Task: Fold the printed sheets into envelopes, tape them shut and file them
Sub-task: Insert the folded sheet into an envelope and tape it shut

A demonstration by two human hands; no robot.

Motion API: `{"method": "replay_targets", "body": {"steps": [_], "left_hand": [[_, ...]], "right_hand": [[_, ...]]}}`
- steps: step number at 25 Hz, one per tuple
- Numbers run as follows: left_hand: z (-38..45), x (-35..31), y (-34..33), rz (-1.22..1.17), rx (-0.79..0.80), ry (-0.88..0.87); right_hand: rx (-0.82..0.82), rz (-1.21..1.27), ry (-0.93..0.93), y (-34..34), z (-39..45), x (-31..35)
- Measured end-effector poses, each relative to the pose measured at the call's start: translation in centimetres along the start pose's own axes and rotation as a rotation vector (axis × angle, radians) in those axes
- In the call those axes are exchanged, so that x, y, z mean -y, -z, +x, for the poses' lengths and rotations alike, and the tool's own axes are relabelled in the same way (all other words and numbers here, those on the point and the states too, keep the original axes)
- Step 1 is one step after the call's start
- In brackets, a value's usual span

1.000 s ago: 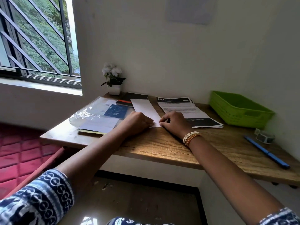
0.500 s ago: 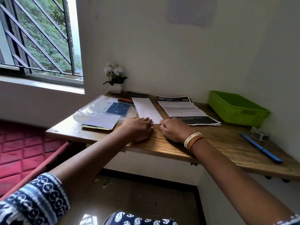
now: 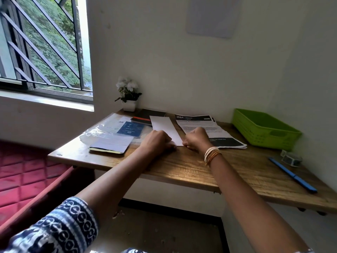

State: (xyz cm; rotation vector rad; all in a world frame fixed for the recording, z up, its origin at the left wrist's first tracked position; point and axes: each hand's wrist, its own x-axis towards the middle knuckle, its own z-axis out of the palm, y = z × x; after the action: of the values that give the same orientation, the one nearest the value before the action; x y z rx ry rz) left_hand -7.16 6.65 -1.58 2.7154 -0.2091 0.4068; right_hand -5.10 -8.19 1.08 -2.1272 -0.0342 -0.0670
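Observation:
A narrow folded white sheet [image 3: 164, 127] lies lengthwise on the wooden desk [image 3: 237, 172]. My left hand [image 3: 157, 141] pinches its near left corner and my right hand [image 3: 197, 138] pinches its near right corner, fingers curled on the paper's near edge. To the right of the folded sheet lies a stack of printed sheets [image 3: 206, 128] with black header and footer bands. A roll of clear tape [image 3: 291, 158] sits at the far right, beside a blue pen [image 3: 291, 175]. A green plastic basket [image 3: 264, 130] stands in the back right corner.
A clear plastic sleeve with papers and a blue card [image 3: 113, 132] covers the desk's left part. A dark notebook [image 3: 148, 115] and a small white flower pot [image 3: 129, 99] stand at the back. A red mattress [image 3: 27, 170] lies lower left, under a barred window.
Both hands have slid slightly forward along the near end of the folded sheet; the right hand has lifted a little. The camera has tilted, shifting the desk in view.

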Motion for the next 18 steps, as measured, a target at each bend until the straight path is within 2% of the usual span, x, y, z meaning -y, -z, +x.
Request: {"method": "replay_targets", "body": {"steps": [2,7,10,14,17,18], "left_hand": [[0.1,0.4,0.2,-0.012,-0.017,-0.022],[-0.4,0.5,-0.2,-0.043,-0.088,-0.092],[-0.4,0.5,-0.1,-0.001,-0.085,-0.121],[0.0,0.5,-0.9,0.085,-0.12,-0.173],[0.3,-0.1,-1.0,0.128,-0.193,-0.116],[0.3,-0.2,-0.7,0.073,-0.256,-0.075]], "right_hand": [[0.103,0.194,-0.168,0.4,0.6,1.0],[0.198,0.08,-0.274,1.4,1.5,2.2],[0.272,0.122,-0.326,1.5,1.9,1.8],[0.21,0.23,-0.246,0.8,2.2,1.3],[0.229,0.396,-0.175,0.0,2.2,0.9],[0.254,0.462,-0.157,-0.2,2.2,0.9]]}}
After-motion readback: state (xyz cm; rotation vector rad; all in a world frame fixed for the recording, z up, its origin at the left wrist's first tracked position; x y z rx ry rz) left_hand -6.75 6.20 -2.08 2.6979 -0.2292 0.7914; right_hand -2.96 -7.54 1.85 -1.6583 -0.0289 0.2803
